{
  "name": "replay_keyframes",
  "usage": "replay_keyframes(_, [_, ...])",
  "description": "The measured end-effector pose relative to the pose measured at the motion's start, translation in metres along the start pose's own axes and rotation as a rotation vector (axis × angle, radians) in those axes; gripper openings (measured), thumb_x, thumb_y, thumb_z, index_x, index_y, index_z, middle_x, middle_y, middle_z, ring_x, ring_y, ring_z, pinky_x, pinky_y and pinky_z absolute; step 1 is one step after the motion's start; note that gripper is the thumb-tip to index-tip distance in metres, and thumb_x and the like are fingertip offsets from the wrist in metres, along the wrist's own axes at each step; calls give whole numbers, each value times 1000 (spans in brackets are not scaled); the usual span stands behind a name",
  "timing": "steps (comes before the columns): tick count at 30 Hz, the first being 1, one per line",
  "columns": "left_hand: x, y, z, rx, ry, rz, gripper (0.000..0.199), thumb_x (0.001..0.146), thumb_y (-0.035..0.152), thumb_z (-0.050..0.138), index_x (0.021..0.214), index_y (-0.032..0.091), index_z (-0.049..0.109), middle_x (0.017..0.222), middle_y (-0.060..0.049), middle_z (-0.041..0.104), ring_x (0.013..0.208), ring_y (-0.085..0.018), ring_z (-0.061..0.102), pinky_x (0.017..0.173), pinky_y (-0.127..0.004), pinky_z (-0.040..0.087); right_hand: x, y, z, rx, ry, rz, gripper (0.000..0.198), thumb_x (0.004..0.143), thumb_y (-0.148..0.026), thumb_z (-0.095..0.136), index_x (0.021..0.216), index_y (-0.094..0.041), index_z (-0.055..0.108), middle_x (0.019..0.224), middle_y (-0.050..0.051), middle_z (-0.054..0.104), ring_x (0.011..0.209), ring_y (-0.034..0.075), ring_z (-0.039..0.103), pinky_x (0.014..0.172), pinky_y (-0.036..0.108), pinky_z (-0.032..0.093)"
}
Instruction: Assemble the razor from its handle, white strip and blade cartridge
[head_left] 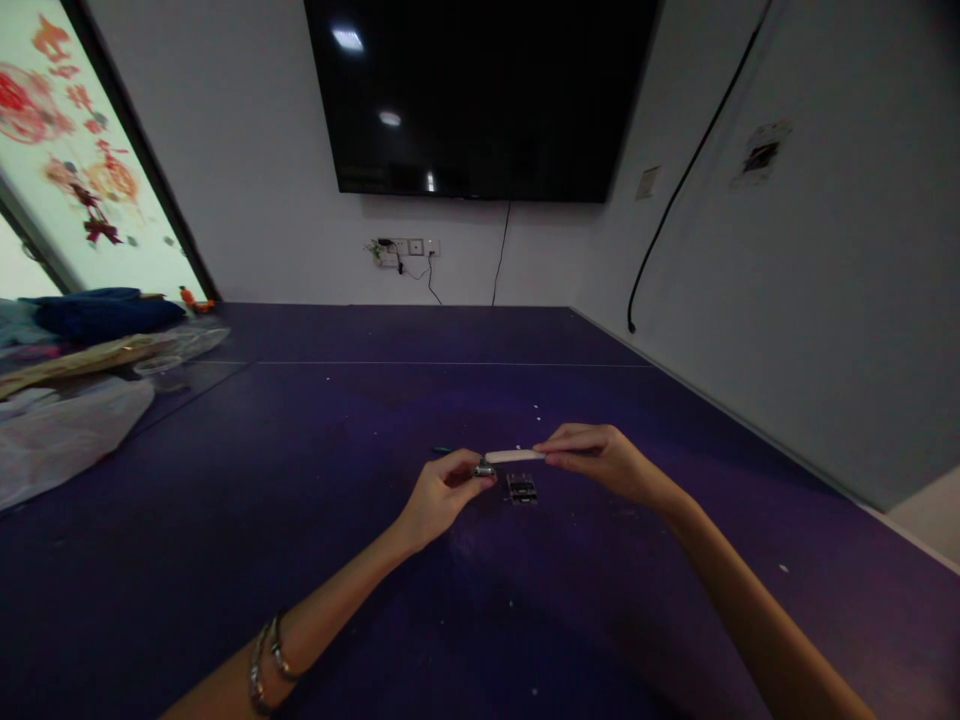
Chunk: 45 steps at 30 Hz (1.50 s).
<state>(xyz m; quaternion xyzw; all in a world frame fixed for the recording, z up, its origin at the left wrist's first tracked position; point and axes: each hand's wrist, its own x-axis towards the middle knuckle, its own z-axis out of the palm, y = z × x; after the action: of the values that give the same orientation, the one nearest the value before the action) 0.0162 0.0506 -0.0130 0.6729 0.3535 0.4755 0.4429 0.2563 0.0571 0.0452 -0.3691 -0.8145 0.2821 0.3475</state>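
Pinched between the thumb and fingers of my left hand [445, 497] is a small silver metal piece [484, 470], rounded and shiny. My right hand [600, 455] grips the right end of a thin pale stick [514, 456], held nearly level. The stick's left end meets or lies very close to the metal piece; whether they are joined I cannot tell. Just below the stick, a small dark flat item [522, 489] with lighter markings lies on the purple surface [337, 560]. A thin dark object [441, 450] shows partly behind my left hand.
At the left lie a clear plastic bag [75, 430], dark blue cloth [109, 312] and a small orange item [196, 302]. Small white bits dot the surface. A television [480, 100] hangs on the back wall above sockets [409, 247]. A black cable [694, 165] hangs at the right.
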Motion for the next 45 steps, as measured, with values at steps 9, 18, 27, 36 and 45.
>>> replay_keyframes(9, [0,-3,5,7,-16,1,14,73,29,65,79,16,63,78,-4,66,76,-17,60,72,-29,46,0,0,3,15,-4,11,22,78,-34,60,94,-23,71,85,5,67,78,15,60,70,28,47])
replay_keyframes(18, [-2,2,6,9,-30,-18,10,72,25,65,78,16,64,75,-2,65,73,-15,59,69,-26,45,-2,-1,2,22,-4,-8,23,78,-34,60,94,-23,71,85,5,67,77,15,60,69,28,47])
replay_keyframes(27, [-3,2,6,7,-30,-7,13,73,27,65,79,16,64,76,-2,66,73,-15,60,69,-26,44,-3,-6,3,26,-11,-15,21,78,-32,60,94,-23,71,84,5,66,77,15,60,67,27,47])
replay_keyframes(36, [-3,7,6,39,-49,8,14,74,27,65,80,14,63,77,-3,66,73,-15,59,70,-27,45,-4,-12,4,35,-32,-37,22,80,-31,59,95,-22,71,84,6,66,76,15,60,67,27,46])
replay_keyframes(45, [-5,8,6,45,-63,5,15,74,26,65,83,14,64,77,-3,66,73,-15,60,69,-28,46,-5,-18,5,12,-22,-48,20,80,-30,59,96,-24,71,84,5,66,75,15,59,64,27,45])
